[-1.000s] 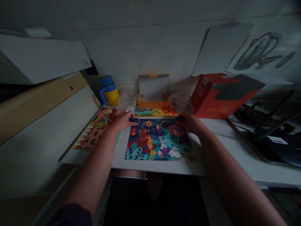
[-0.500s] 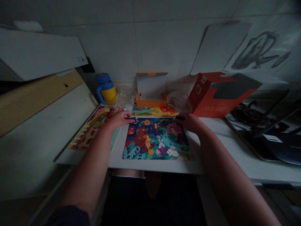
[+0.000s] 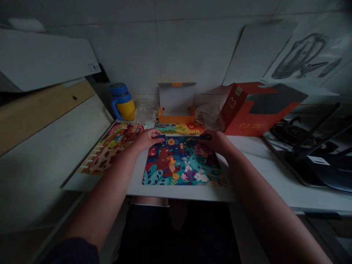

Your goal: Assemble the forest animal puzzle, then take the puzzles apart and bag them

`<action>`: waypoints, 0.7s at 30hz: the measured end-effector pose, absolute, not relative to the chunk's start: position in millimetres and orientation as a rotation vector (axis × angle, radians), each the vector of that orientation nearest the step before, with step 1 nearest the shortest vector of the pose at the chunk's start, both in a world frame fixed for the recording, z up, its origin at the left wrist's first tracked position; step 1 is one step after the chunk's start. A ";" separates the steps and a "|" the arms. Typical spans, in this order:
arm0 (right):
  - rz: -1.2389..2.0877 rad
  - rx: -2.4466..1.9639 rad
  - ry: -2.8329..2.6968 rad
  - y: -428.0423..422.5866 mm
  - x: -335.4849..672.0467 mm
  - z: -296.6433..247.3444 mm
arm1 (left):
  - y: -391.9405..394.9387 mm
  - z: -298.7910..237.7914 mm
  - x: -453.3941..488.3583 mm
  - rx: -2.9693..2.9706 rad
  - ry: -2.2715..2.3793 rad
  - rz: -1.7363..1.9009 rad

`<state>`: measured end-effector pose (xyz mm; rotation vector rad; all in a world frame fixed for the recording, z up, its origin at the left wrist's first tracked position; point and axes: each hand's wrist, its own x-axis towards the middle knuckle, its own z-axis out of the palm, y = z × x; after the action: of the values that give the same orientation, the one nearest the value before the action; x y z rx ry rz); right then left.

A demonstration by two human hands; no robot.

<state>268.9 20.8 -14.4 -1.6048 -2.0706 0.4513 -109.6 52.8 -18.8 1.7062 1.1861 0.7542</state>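
Because the head camera looked down over both forearms, the left hand [image 3: 147, 140] and the right hand [image 3: 216, 142] showed well apart along the top edge of a jigsaw puzzle [image 3: 181, 163] with a brown bear and white rabbits. The puzzle lay just below and between the hands, on a white board [image 3: 176, 192] whose margin ran toward the person's body. Each hand's fingers rested on dark blue puzzle pieces [image 3: 162, 137]; whether they gripped them could not be told. Left of the left hand lay a second puzzle picture [image 3: 110, 148]. Beyond the hands were a strip of a third picture [image 3: 180, 128], an open orange box [image 3: 176, 110], a clear plastic bag [image 3: 145, 112] and a blue-and-yellow mug [image 3: 122, 102]. Right of the right hand, a white counter [image 3: 247, 146] ran past a red-orange box [image 3: 253, 113] to a gas hob [image 3: 297, 135]. Compared with half a second earlier, both hands sat further inward, closer together, the right covering more of the puzzle's top.
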 end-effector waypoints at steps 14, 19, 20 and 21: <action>0.478 -1.559 -2.039 20.0 283.5 -8.8 | 53.8 -8.7 -120.8 1.623 1.174 0.827; 0.869 -1.502 -2.114 7.1 273.5 -1.4 | 41.9 2.0 -121.1 1.550 1.054 0.635; 0.964 -1.490 -2.104 4.0 270.8 0.1 | 40.4 3.3 -120.8 1.550 1.042 0.599; 1.036 -1.483 -2.092 1.1 268.3 1.3 | 39.4 4.3 -120.2 1.556 1.040 0.578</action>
<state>268.3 1.1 1.3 -1.4827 -2.0922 1.0359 -120.2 39.4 4.3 1.5561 1.0397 0.5784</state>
